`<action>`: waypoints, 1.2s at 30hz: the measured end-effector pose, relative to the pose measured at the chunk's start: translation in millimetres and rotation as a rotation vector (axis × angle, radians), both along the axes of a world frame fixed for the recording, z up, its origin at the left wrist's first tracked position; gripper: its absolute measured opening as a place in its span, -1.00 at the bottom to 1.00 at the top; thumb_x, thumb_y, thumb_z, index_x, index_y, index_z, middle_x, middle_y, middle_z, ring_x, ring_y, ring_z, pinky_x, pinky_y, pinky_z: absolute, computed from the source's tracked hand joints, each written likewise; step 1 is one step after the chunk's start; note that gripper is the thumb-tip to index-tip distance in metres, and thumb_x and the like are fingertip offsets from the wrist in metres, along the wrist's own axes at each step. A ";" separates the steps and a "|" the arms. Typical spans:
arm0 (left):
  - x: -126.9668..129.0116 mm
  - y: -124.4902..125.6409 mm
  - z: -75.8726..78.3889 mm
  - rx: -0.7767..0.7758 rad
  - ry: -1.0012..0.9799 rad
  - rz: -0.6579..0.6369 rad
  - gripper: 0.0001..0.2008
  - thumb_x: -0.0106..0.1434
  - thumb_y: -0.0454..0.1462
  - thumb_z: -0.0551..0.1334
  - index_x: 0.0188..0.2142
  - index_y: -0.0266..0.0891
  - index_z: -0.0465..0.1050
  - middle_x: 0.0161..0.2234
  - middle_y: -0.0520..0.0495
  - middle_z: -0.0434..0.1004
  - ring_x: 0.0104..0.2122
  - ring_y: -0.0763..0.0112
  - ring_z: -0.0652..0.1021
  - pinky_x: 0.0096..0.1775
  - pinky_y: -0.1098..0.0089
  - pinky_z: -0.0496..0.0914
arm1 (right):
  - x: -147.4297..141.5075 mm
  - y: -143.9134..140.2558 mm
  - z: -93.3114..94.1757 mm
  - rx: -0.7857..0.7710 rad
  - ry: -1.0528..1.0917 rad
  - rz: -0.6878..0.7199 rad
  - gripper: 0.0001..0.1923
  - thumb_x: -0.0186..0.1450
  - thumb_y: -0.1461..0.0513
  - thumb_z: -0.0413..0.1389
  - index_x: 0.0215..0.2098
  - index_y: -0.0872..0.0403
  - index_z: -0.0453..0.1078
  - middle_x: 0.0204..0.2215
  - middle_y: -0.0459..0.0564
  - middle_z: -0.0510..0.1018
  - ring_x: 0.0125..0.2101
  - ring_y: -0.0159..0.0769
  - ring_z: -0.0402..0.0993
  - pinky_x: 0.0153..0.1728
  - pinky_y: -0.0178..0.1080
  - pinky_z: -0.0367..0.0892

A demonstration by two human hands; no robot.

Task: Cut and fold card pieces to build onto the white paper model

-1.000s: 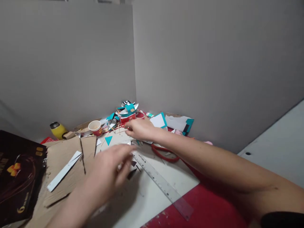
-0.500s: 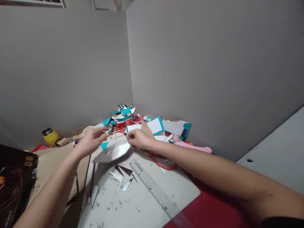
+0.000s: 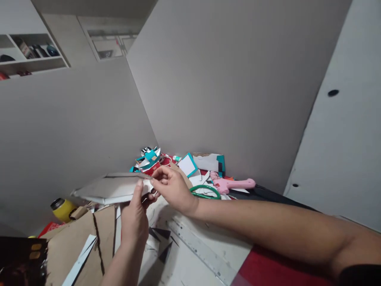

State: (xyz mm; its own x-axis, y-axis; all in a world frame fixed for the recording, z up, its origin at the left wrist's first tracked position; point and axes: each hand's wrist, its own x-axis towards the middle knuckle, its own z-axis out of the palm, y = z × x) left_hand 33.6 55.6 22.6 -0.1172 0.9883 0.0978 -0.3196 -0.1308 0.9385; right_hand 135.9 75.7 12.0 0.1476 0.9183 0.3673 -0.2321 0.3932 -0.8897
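Both hands raised the grey card piece [image 3: 111, 187] off the desk; left hand [image 3: 135, 216] and right hand [image 3: 172, 188] pinched its near edge. Looked light, thin, bendy — better supported at two edges.

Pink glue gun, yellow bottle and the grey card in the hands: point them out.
pink glue gun [image 3: 235, 184], head view, on the middle of its body.
yellow bottle [image 3: 64, 209], head view, on its yellow side.
grey card [image 3: 110, 186], head view, on its flat face.
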 end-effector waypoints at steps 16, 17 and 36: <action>-12.1 7.1 -10.9 -0.119 0.131 0.126 -0.67 -0.03 -0.16 0.43 -0.37 -0.40 0.54 -0.41 -0.11 0.61 -0.46 0.31 0.62 -0.19 0.25 0.55 | 104.5 -44.1 -17.0 -0.112 -1.547 -0.213 -0.87 0.27 0.26 0.06 -0.24 0.11 0.42 -0.22 0.14 0.55 -0.20 -0.09 0.45 -0.24 -0.16 0.26; -11.1 8.9 -12.3 -0.138 0.082 0.101 -0.71 -0.05 -0.20 0.45 -0.41 -0.40 0.54 -0.45 -0.08 0.60 -0.46 0.32 0.62 -0.18 0.26 0.55 | 107.8 -47.2 -16.1 -0.186 -1.636 -0.180 -0.85 0.26 0.27 0.07 -0.22 0.13 0.42 -0.20 0.19 0.55 -0.18 -0.04 0.45 -0.23 -0.14 0.26; -25.8 13.4 -0.9 -0.053 -0.151 0.112 -0.77 -0.07 -0.31 0.44 -0.41 -0.42 0.53 -0.34 -0.13 0.60 -0.41 0.39 0.59 -0.22 0.31 0.56 | 99.4 -24.4 -26.2 -0.187 -1.876 -0.091 -0.83 0.11 0.30 0.11 -0.30 0.12 0.42 -0.39 0.16 0.58 -0.35 -0.03 0.52 -0.39 -0.18 0.19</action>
